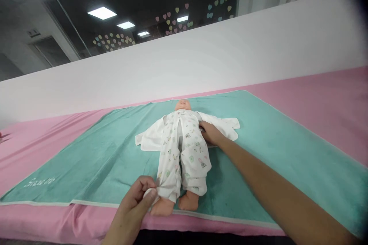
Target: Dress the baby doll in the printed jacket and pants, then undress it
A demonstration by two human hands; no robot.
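Observation:
A baby doll (162, 206) lies on its back, its bare feet towards me and its head at the far end. Over its body and legs is a white printed baby outfit (195, 160) with two legs and a slit up the middle. White sleeves (152, 138) spread out flat on both sides. Between thumb and fingers, my left hand (135, 203) pinches the leg cuff beside the doll's foot on the left. At the doll's side on the right, my right hand (212, 133) has its fingers closed at the outfit's edge; the fingertips are partly hidden.
The doll rests on a teal blanket (94, 160) with a pale border and white lettering at the left. Beneath is a pink cover (324, 103), whose front edge lies close to me. Behind stands a low white wall (172, 69) under dark glass with heart stickers. Fingertips (2, 136) show at the far left.

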